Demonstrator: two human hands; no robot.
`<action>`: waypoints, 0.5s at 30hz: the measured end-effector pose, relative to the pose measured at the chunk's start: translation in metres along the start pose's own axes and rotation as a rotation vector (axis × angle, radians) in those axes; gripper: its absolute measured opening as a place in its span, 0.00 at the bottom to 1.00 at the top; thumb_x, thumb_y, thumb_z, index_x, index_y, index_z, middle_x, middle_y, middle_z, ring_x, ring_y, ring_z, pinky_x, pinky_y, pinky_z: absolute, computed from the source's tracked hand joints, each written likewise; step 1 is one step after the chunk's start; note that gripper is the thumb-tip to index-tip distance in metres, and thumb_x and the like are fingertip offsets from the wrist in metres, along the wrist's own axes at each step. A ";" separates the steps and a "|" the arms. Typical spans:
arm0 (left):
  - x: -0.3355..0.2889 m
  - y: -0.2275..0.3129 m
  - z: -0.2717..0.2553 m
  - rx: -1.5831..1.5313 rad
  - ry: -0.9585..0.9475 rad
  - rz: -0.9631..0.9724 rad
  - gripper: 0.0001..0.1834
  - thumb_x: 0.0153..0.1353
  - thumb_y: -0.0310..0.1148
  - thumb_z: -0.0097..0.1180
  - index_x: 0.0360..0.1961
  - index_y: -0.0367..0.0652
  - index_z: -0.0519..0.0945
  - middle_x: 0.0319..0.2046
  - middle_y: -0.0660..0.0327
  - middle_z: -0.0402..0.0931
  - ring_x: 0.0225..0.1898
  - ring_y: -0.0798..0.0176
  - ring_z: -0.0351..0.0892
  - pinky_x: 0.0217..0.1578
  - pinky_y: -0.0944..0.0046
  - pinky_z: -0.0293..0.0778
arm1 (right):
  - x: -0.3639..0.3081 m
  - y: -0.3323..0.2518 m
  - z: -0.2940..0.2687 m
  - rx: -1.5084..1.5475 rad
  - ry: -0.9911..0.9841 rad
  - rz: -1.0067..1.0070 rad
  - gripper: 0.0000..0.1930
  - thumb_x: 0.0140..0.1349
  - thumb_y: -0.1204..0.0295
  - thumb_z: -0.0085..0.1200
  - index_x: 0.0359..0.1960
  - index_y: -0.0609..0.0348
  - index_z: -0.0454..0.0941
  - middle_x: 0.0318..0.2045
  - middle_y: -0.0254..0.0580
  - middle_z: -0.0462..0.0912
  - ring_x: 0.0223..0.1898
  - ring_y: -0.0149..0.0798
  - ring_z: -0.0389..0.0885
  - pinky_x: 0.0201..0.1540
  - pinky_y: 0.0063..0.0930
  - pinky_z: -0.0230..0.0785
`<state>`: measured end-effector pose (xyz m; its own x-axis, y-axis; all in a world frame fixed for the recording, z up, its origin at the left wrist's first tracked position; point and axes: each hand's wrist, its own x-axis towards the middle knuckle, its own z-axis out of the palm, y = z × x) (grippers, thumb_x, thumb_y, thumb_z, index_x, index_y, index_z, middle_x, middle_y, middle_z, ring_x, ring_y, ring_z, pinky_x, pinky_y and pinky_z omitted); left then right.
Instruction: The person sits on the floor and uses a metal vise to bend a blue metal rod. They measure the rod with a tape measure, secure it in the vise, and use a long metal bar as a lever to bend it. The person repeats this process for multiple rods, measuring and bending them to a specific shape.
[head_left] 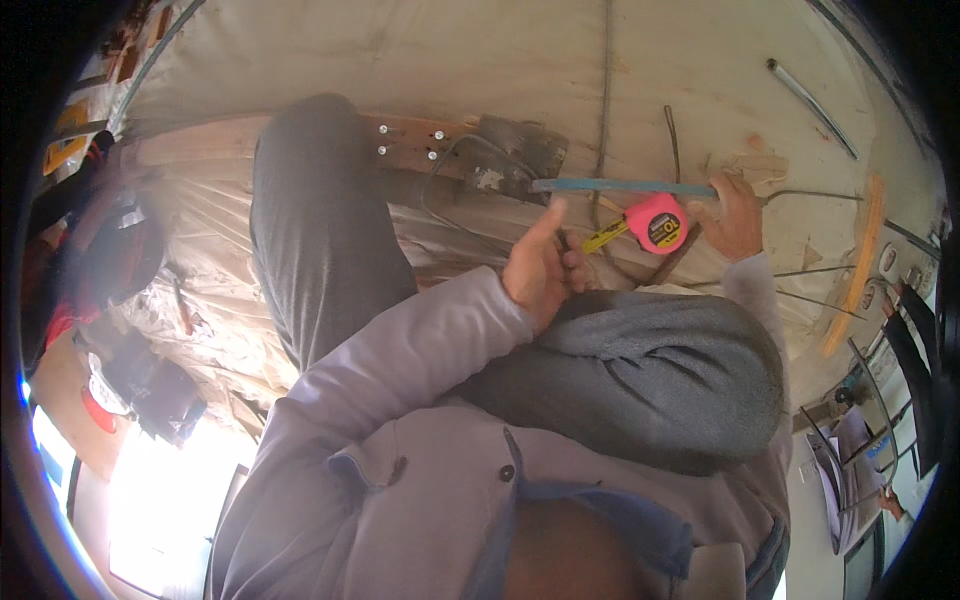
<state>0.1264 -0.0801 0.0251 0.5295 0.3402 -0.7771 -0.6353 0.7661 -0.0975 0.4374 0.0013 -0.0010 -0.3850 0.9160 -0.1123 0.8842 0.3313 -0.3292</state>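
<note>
My right hand point(738, 222) grips the right end of a long, flat blue-grey bar point(625, 187), which lies nearly level across the view. Just below the bar is a pink tape measure point(658, 223), with a short length of yellow tape point(606, 236) drawn out to the left. The tape measure's case is close to my right fingers, apart from them. My left hand point(542, 262) hovers over my bent knee with its thumb raised and fingers loosely curled, nothing visible in it. The bar's left end is near that thumb, above a dark metal piece point(530, 148).
Beyond my knee lies a wooden plank point(408, 148) with several bolts standing in it. A metal tube point(812, 108) rests on the pale sheet at far right, above a wooden strip point(856, 268). Thin rods and a cable point(604, 90) cross the sheet. Dark, blurred items crowd the left edge.
</note>
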 end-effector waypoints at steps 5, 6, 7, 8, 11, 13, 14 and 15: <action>-0.022 0.000 0.004 -0.024 -0.083 -0.012 0.58 0.40 0.84 0.28 0.53 0.40 0.66 0.36 0.63 0.66 0.40 0.61 0.66 0.45 0.63 0.63 | -0.003 0.010 0.004 -0.035 -0.080 0.016 0.24 0.58 0.50 0.52 0.38 0.63 0.77 0.34 0.55 0.79 0.38 0.57 0.76 0.43 0.46 0.66; -0.023 -0.002 0.001 -0.077 -0.107 -0.022 0.59 0.39 0.84 0.29 0.55 0.40 0.65 0.40 0.61 0.67 0.44 0.60 0.66 0.47 0.62 0.62 | -0.003 0.011 0.005 -0.031 -0.069 0.016 0.24 0.58 0.50 0.52 0.38 0.63 0.77 0.35 0.55 0.79 0.38 0.57 0.76 0.43 0.46 0.66; -0.026 -0.002 -0.002 -0.130 -0.130 -0.033 0.60 0.39 0.84 0.30 0.57 0.39 0.64 0.43 0.60 0.68 0.48 0.59 0.66 0.50 0.61 0.62 | -0.002 0.012 0.007 -0.028 -0.058 0.017 0.24 0.58 0.50 0.51 0.39 0.63 0.77 0.35 0.55 0.79 0.39 0.57 0.76 0.43 0.46 0.66; -0.028 -0.002 -0.007 -0.184 -0.152 -0.043 0.62 0.38 0.84 0.30 0.59 0.38 0.63 0.47 0.59 0.68 0.52 0.59 0.66 0.53 0.60 0.62 | -0.002 0.012 0.008 -0.024 -0.047 0.018 0.24 0.58 0.50 0.51 0.39 0.63 0.77 0.35 0.55 0.79 0.39 0.57 0.76 0.43 0.46 0.66; -0.030 0.010 -0.016 -0.267 -0.281 -0.055 0.64 0.36 0.83 0.38 0.62 0.38 0.59 0.56 0.57 0.66 0.60 0.58 0.62 0.61 0.56 0.58 | 0.000 0.002 -0.002 0.000 -0.092 0.070 0.25 0.59 0.50 0.50 0.40 0.63 0.77 0.36 0.54 0.79 0.40 0.57 0.76 0.46 0.45 0.65; -0.021 0.018 -0.036 -0.221 -0.322 -0.032 0.59 0.41 0.76 0.47 0.63 0.38 0.59 0.58 0.56 0.65 0.62 0.57 0.60 0.63 0.55 0.55 | -0.005 0.005 0.001 0.001 -0.044 0.043 0.25 0.59 0.50 0.50 0.41 0.63 0.77 0.37 0.55 0.79 0.41 0.57 0.75 0.48 0.45 0.64; -0.016 0.022 -0.044 -0.198 -0.342 -0.017 0.57 0.43 0.73 0.52 0.63 0.38 0.59 0.59 0.56 0.64 0.63 0.57 0.59 0.64 0.54 0.54 | -0.005 0.006 0.003 0.003 -0.019 0.027 0.25 0.59 0.50 0.50 0.41 0.63 0.77 0.37 0.55 0.79 0.42 0.57 0.75 0.49 0.45 0.64; -0.015 0.024 -0.042 -0.082 -0.341 -0.013 0.51 0.46 0.66 0.54 0.63 0.37 0.59 0.58 0.55 0.65 0.63 0.57 0.60 0.64 0.54 0.54 | -0.006 0.005 0.002 -0.016 -0.038 0.037 0.25 0.59 0.50 0.50 0.42 0.62 0.77 0.38 0.55 0.79 0.43 0.57 0.75 0.50 0.46 0.63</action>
<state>0.0797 -0.0897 0.0085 0.6863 0.5038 -0.5246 -0.6630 0.7299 -0.1665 0.4433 -0.0027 -0.0042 -0.3619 0.9184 -0.1598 0.9019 0.3016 -0.3092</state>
